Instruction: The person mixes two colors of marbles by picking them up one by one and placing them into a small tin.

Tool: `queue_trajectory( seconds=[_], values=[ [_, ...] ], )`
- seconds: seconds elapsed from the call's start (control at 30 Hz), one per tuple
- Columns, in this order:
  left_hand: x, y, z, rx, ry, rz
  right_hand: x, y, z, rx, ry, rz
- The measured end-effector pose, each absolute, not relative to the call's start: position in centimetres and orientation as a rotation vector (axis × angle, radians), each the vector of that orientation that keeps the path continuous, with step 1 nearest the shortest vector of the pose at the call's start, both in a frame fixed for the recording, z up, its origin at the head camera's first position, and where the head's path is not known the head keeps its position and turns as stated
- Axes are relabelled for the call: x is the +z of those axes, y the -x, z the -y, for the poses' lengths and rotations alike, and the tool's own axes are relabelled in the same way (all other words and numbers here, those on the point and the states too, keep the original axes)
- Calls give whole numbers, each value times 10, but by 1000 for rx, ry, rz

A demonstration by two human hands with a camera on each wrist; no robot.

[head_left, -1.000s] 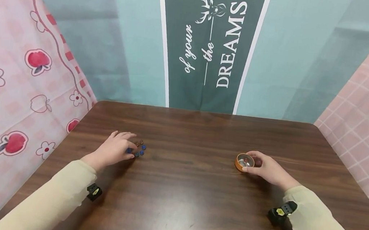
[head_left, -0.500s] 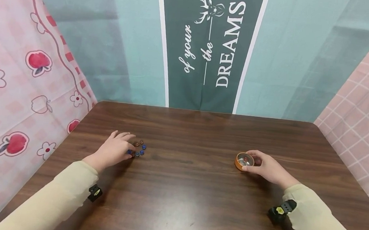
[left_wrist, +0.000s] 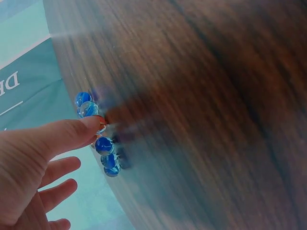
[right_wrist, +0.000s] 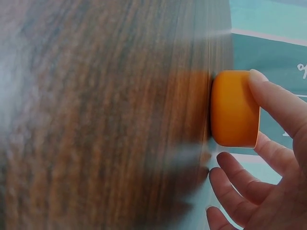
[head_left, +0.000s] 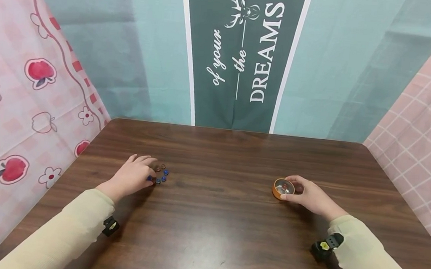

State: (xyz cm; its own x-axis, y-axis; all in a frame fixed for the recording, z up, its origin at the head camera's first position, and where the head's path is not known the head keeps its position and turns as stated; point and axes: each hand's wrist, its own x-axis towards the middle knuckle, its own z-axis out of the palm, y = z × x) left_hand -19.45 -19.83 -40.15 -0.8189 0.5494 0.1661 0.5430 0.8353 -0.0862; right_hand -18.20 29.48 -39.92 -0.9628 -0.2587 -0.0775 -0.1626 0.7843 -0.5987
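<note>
Table: dark wood grain, beneath both hands
Right hand: thumb and finger gripping the rim and side
Orange bowl: upright, round, just left of the right palm
Left hand: thumb on the orange marble, apparently pinching it, forefinger partly hidden
Blue marbles: beside the left fingertips, nearer that hand, well left of the bowl
Backdrop: blue-green cloth behind

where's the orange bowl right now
In the head view, the orange bowl stands on the right side of the wood-grain table, held at its rim by the right hand.
</note>
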Motion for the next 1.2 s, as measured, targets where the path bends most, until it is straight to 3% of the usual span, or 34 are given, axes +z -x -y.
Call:
queue_trajectory(
  seconds=[1.2],
  values=[
    [-384,191,194,-40,855,2824,-401,183,-298,-920,377,-2835]
  ],
)
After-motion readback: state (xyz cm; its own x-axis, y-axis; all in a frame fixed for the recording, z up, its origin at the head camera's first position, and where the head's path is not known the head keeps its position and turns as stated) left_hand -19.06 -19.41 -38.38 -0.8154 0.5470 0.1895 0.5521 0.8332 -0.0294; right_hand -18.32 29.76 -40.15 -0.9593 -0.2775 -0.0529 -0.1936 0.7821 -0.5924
